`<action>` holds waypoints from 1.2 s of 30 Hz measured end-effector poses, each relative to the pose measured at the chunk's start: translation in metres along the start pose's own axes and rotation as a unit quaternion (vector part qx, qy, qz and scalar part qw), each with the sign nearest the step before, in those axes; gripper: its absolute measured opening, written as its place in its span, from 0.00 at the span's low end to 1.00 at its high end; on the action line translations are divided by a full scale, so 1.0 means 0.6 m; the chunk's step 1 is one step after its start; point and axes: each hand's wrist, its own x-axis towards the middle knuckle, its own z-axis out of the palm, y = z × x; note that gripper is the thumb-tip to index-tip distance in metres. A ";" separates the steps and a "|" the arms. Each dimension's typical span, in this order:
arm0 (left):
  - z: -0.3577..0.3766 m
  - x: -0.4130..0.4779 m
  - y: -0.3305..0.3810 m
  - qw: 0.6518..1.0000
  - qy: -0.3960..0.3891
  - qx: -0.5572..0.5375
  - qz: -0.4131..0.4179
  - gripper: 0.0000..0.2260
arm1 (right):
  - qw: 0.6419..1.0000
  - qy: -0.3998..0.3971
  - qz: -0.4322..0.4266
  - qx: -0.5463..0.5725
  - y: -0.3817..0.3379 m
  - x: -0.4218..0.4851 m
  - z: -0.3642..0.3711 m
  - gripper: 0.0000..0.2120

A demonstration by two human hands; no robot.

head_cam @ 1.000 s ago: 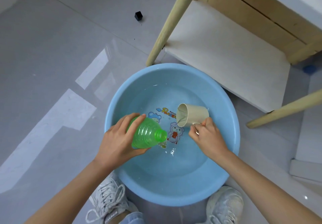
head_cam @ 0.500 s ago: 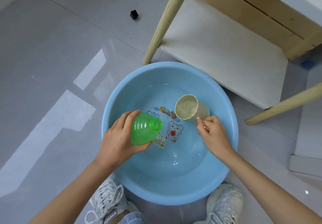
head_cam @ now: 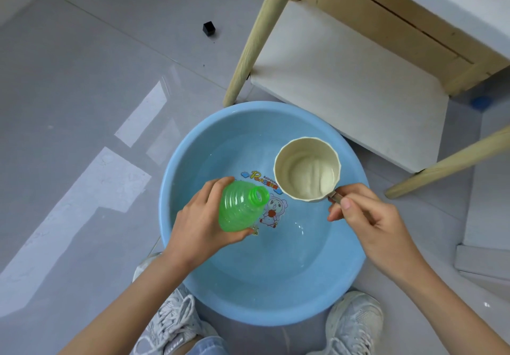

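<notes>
Hands are working above a blue basin (head_cam: 276,294) of shallow water, and I am watching them through the head camera, looking straight down. The left hand (head_cam: 201,225) is wrapping its fingers and thumb round the ribbed shoulder of a green plastic bottle (head_cam: 240,208). It is holding the bottle tilted over the basin's left half, uncapped mouth pointing up and to the right. The right hand (head_cam: 367,222) is pinching the short handle (head_cam: 335,196) of a cream scoop cup (head_cam: 307,171) between thumb and curled fingers. The cup is sitting mouth-up just right of the bottle's mouth, close but not touching. I cannot tell whether it is holding any water.

I am judging the bottle to be light, thin-walled and springy, probably slick when wet. A hard squeeze would be buckling it, and the ribs are offering the best purchase. The cup is looking stiff and light, though heavier once filled, so a grip close to the bowl would be steadying it.

White sneakers (head_cam: 171,324) are flanking the basin's near rim, and a wooden stool leg (head_cam: 259,37) is standing just beyond the far rim.
</notes>
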 end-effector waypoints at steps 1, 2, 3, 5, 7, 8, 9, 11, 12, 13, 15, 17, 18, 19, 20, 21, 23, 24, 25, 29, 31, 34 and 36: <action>-0.001 0.000 0.002 1.000 -0.002 -0.002 0.000 0.41 | 1.000 -0.002 -0.006 -0.001 -0.005 -0.001 0.001 0.22; -0.002 0.000 0.005 1.000 -0.004 -0.003 0.000 0.41 | 1.000 -0.004 -0.013 -0.003 -0.009 -0.003 0.002 0.18; -0.002 0.000 0.006 1.000 -0.005 -0.004 0.001 0.42 | 1.000 -0.008 -0.022 -0.009 -0.012 -0.004 0.003 0.16; -0.003 0.001 0.009 1.000 -0.004 -0.004 0.002 0.42 | 0.999 -0.013 -0.037 -0.020 -0.015 -0.007 0.006 0.16; -0.005 0.001 0.012 1.000 0.000 -0.006 0.006 0.42 | 0.999 -0.010 -0.036 -0.012 -0.014 -0.008 0.008 0.16; -0.006 0.002 0.013 1.000 0.002 -0.006 0.008 0.42 | 0.999 -0.009 -0.034 -0.009 -0.014 -0.009 0.007 0.14; -0.006 0.002 0.014 1.000 0.004 -0.006 0.010 0.42 | 0.999 -0.007 -0.036 -0.014 -0.014 -0.010 0.007 0.13; -0.007 0.001 0.016 1.000 0.007 -0.008 0.012 0.42 | 0.998 -0.006 -0.048 -0.028 -0.017 -0.010 0.006 0.11; -0.007 0.002 0.017 1.000 0.007 -0.011 0.012 0.42 | 0.998 -0.005 -0.055 -0.033 -0.018 -0.011 0.004 0.11; -0.007 0.002 0.018 1.000 0.007 -0.014 0.012 0.42 | 0.997 -0.003 -0.064 -0.038 -0.020 -0.011 0.003 0.11; -0.007 0.003 0.019 1.000 0.006 -0.018 0.014 0.42 | 0.995 0.000 -0.085 -0.048 -0.024 -0.011 0.002 0.15; -0.007 0.004 0.021 1.000 0.005 -0.020 0.013 0.42 | 0.994 0.003 -0.095 -0.053 -0.026 -0.012 0.001 0.17; -0.007 0.004 0.022 1.000 0.004 -0.022 0.013 0.42 | 0.993 0.004 -0.099 -0.061 -0.027 -0.013 -0.001 0.17; -0.007 0.005 0.023 1.000 0.004 -0.024 0.014 0.42 | 0.991 0.006 -0.106 -0.077 -0.027 -0.012 -0.002 0.16; -0.007 0.005 0.024 1.000 0.004 -0.026 0.015 0.42 | 0.988 0.011 -0.116 -0.101 -0.027 -0.012 -0.004 0.16; -0.007 0.005 0.025 1.000 0.005 -0.027 0.015 0.42 | 0.984 0.014 -0.128 -0.126 -0.026 -0.011 -0.005 0.16; -0.008 0.004 0.026 0.999 0.007 -0.028 0.016 0.42 | 0.977 0.019 -0.145 -0.156 -0.026 -0.010 -0.007 0.16; -0.008 0.004 0.026 0.999 0.007 -0.029 0.015 0.42 | 0.975 0.020 -0.147 -0.163 -0.026 -0.009 -0.007 0.16; -0.009 0.004 0.027 0.999 0.008 -0.031 0.015 0.42 | 0.974 0.021 -0.147 -0.168 -0.027 -0.009 -0.007 0.16; -0.009 0.005 0.027 0.999 0.011 -0.030 0.016 0.42 | 0.969 0.025 -0.157 -0.189 -0.029 -0.009 -0.009 0.16; -0.009 0.005 0.027 0.999 0.012 -0.029 0.016 0.42 | 0.967 0.026 -0.164 -0.194 -0.030 -0.009 -0.010 0.15; -0.009 0.006 0.028 0.999 0.016 -0.032 0.018 0.42 | 0.964 0.030 -0.173 -0.199 -0.033 -0.009 -0.010 0.15; -0.010 0.006 0.030 0.999 0.016 -0.035 0.019 0.42 | 0.960 0.034 -0.180 -0.211 -0.034 -0.009 -0.010 0.15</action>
